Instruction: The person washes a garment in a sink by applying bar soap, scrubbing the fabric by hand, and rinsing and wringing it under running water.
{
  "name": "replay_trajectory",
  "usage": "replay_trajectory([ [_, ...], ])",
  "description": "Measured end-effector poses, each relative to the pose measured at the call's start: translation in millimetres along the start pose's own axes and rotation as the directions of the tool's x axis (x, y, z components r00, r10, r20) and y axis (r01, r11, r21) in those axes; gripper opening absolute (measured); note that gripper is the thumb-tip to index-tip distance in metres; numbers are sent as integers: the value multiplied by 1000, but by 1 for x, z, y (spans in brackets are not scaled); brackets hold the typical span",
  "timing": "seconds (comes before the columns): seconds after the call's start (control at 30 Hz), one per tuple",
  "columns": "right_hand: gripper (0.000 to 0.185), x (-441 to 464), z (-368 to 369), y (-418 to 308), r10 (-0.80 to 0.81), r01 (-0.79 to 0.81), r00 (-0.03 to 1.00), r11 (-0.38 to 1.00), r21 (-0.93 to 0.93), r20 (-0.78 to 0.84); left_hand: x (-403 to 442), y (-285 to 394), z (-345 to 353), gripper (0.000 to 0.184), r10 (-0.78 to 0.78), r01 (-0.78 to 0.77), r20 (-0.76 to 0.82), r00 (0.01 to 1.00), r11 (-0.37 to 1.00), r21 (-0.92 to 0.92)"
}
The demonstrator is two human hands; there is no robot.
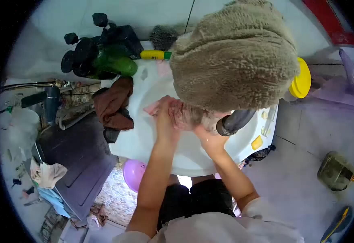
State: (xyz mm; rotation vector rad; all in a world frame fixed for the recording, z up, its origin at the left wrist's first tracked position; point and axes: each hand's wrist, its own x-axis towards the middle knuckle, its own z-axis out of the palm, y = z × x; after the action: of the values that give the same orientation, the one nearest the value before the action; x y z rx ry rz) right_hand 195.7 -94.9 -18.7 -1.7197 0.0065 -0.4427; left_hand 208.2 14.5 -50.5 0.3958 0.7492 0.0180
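Note:
Over the white sink (189,156), my left hand (168,121) is closed around a crumpled, wet-looking pink cloth (179,114). A corner of the cloth pokes out to the left of that hand. My right hand (211,139) grips the cloth's other end, just left of the dark faucet spout (237,122). The fingers are partly covered by the cloth and blurred. A large grey-beige towel (233,56) hangs in front of the camera and hides the back of the sink and most of the faucet.
A brown cloth (116,105) lies on the sink's left rim, with a green bottle (112,62) and dark pump bottles (122,40) behind it. A yellow soap piece (257,142) sits on the right rim. At right is a yellow lid (301,77); below left, a purple balloon-like object (133,175).

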Motion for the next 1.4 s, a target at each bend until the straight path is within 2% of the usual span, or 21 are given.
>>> replay_trajectory([
  [0.03, 32, 6, -2, -9, 7, -7, 1000, 1000, 3, -10, 1, 1, 4, 13, -148, 146, 45, 988, 988, 54],
  [0.07, 29, 12, -8, -16, -186, 203, 968, 975, -86, 168, -1, 3, 9, 20, -209, 180, 249, 946, 974, 135],
  [0.13, 25, 16, -13, -10, -352, 417, 867, 900, -128, 353, 3, 2, 20, 19, -225, 188, 252, 941, 968, 164],
  [0.2, 16, 18, -18, 2, -640, 647, 601, 741, 179, 479, 12, -2, 30, 18, -276, 178, 284, 918, 928, 327],
  [0.23, 16, 22, -20, 2, -639, 649, 605, 741, 172, 475, 20, -5, 35, 17, -301, 142, 314, 901, 886, 442],
  [0.33, 11, 27, -22, -11, -668, 666, 234, 639, 383, 707, 36, -10, 45, 16, -411, -21, 370, 833, 645, 764],
  [0.37, 11, 29, -19, -20, -645, 870, -47, 348, 349, 763, 39, -10, 48, 15, -457, -82, 373, 808, 539, 838],
  [0.47, 16, 15, -9, -22, -651, 859, -71, 345, 378, 755, 44, -11, 55, 16, -574, -229, 341, 745, 259, 938],
  [0.57, 11, -8, 5, 8, -532, 941, -323, -95, 324, 782, 45, -17, 57, 16, -612, -288, 298, 732, 117, 950],
  [0.63, 10, -15, 16, 32, -609, 856, -213, 261, 447, 764, 43, -21, 57, 19, -489, -268, 294, 821, 124, 955],
  [0.67, 10, -18, 19, 35, -617, 869, -175, 270, 415, 767, 38, -25, 59, 21, -401, -216, 201, 894, 10, 976],
  [0.77, 11, -37, 28, 59, -440, 817, -320, 321, 479, 839, 52, -41, 30, 21, -316, -102, 73, 946, -74, 992],
  [0.83, 13, -63, 49, 92, -100, 504, -116, 851, 145, 988, 60, -43, 27, 19, -282, -222, 150, 948, -244, 944],
  [0.9, 14, -47, 58, 70, -61, 654, -150, 742, 146, 987, 67, -39, 16, 17, -220, -318, 308, 925, -7, 948],
  [1.03, 12, -102, 77, 99, -139, 842, -64, 524, 128, 988, 41, -42, 29, 13, -238, -233, 243, 940, 73, 970],
  [1.13, 15, -76, 39, 39, -442, 921, 26, 359, 150, 897, 23, -30, 47, 12, -268, -58, 61, 961, 19, 998],
  [1.2, 13, -44, -2, 4, -614, 928, 202, 369, 52, 763, 25, -19, 44, 13, -323, 140, -90, 942, 133, 981],
  [1.23, 12, -37, -12, 2, -691, 898, 266, 432, 88, 672, 25, -14, 44, 13, -331, 143, -97, 939, 119, 983],
  [1.3, 9, -32, -29, -2, -718, 835, 349, 530, 148, 602, 20, -3, 49, 15, -357, 71, 64, 932, 352, 934],
  [1.37, 13, -23, -41, -9, -686, 694, 645, 710, 117, 337, 14, 6, 53, 22, -390, 58, 70, 918, 307, 950],
  [1.4, 13, -25, -42, -9, -680, 687, 655, 718, 114, 330, 7, 6, 55, 25, -325, 22, 121, 938, 404, 915],
])
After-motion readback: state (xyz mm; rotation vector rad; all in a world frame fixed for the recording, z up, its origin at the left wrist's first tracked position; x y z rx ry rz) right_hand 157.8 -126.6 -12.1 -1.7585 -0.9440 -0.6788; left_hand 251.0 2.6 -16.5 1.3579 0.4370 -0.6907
